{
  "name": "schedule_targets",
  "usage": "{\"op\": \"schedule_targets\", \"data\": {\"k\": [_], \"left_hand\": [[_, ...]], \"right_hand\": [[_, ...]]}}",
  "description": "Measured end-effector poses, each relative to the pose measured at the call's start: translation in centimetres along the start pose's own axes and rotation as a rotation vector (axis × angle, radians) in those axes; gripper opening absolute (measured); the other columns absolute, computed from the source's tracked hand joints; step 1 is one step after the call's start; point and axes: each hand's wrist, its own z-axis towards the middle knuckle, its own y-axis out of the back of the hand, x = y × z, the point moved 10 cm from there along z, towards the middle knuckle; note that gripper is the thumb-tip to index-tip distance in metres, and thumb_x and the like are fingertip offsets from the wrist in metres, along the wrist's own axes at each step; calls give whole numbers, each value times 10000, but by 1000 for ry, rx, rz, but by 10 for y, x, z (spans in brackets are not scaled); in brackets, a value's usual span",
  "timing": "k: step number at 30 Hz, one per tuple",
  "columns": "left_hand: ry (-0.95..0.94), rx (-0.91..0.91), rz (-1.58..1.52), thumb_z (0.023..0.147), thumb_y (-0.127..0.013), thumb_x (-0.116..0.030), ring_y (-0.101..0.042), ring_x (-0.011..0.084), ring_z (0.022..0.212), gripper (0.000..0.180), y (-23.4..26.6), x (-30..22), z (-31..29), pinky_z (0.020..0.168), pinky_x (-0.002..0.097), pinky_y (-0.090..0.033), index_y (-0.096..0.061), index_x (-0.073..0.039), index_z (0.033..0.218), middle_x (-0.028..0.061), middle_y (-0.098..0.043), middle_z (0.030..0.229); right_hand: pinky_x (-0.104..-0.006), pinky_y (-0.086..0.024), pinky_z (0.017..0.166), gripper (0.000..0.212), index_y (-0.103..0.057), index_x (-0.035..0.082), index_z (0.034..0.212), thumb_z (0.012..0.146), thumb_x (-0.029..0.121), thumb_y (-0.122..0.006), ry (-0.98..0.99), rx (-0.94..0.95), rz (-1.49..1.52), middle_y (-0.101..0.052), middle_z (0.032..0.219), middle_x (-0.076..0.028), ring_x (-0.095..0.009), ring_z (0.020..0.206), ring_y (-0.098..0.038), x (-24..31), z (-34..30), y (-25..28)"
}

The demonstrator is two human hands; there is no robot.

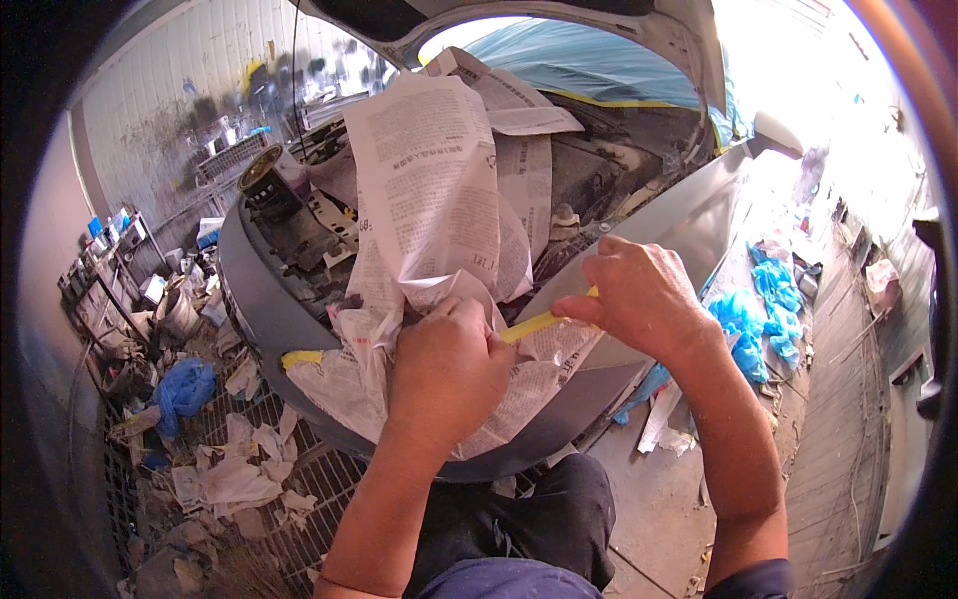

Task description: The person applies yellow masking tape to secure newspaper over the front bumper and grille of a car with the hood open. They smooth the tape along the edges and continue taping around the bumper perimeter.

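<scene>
A strip of yellow masking tape (pixel 531 326) is stretched between my two hands above the front corner of a car. My left hand (pixel 449 371) is closed over the newspaper, and the tape's left end meets its thumb. At the other end, my right hand (pixel 639 297) pinches the tape between thumb and curled fingers. Crumpled sheets of newspaper (pixel 424 170) drape from the open engine bay down over the grey bumper (pixel 261 309). Another yellow tape piece (pixel 302 357) holds the paper's left edge. My left fingertips are hidden behind the hand.
The raised hood (pixel 689 50) hangs over the engine bay, and blue plastic film (pixel 589 65) covers the windshield area. Torn paper (pixel 239 464) litters the floor grating at left. Blue plastic sheeting (pixel 743 319) lies to the right. A cluttered rack (pixel 115 270) stands by the left wall.
</scene>
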Motion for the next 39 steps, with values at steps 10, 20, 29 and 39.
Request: {"op": "schedule_targets", "data": {"k": [10, 20, 29, 39], "left_hand": [[-9, 52, 7, 859, -804, -158, -740, 465, 884, 192, -5, 0, 1, 818, 555, -580, -694, -5, 825, 233, -732, 907], [-31, 46, 61, 875, -768, -123, -734, 477, 894, 147, -4, -8, 1, 815, 582, -580, -675, -10, 874, 235, -715, 957], [-100, -144, 226, 915, -758, -114, -719, 468, 1002, 130, 11, -33, -12, 861, 581, -587, -673, -30, 967, 157, -675, 1092], [-587, 15, 329, 882, -753, -95, -654, 289, 1077, 250, -10, -55, -24, 1000, 477, -519, -800, -91, 1128, 54, -693, 1040]], "right_hand": [[-509, -644, 829, 548, -850, -4, 959, 951, 543, -824, 55, -30, 16, -795, 1035, -198, -386, 972, -810, -2, -2, -2], [-497, -653, 828, 543, -861, 4, 975, 963, 545, -811, 49, -20, -8, -789, 1033, -197, -388, 962, -813, 2, -3, -4], [-498, -639, 855, 525, -855, 9, 976, 959, 531, -817, 53, -15, -5, -769, 1062, -189, -380, 998, -797, 1, -5, -6], [-497, -638, 860, 530, -867, 21, 964, 960, 549, -811, 19, 42, 12, -787, 1034, -186, -376, 991, -802, -3, -2, -11]]}}
